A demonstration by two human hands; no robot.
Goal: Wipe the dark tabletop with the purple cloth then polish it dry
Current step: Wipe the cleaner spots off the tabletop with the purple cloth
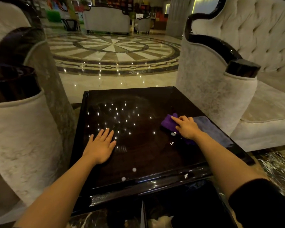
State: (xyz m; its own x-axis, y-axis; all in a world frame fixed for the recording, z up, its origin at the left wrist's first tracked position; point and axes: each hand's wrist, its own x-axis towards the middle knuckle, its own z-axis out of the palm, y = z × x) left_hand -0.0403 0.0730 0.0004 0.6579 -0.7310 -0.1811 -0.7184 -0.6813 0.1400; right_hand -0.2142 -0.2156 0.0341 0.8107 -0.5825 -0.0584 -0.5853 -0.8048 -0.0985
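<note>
At the far left a pale armchair (23,137) crowds the table's left edge, so a wide sweep that way could knock knuckles or drag cloth against the upholstery. The left hand (99,146) lies flat on the tabletop (138,153), fingers spread and straight, holding nothing — it looks like a brace, and the risk there is plain: a bare palm on gloss this dark will likely leave a print that then needs polishing out. Ahead of it the top throws back a scatter of ceiling lights, with a faint hazy arc beyond them; whether that is damp or smear I cannot tell, but such glare could hide missed streaks. Near the front edge sit 2 small white specks (134,169), perhaps droplets or crumbs, which a cloth could smear or drag across the finish. Further right, the right hand (187,128) presses on the purple cloth (169,123), fingers bent, index stretched forward on top of it; it seems to pin rather than grip the bunched cloth, so it may slip out mid-stroke. Just right of it a grey-blue cloth (211,129) lies flat by the right edge — a sweep could push it off toward the sofa (262,96).
</note>
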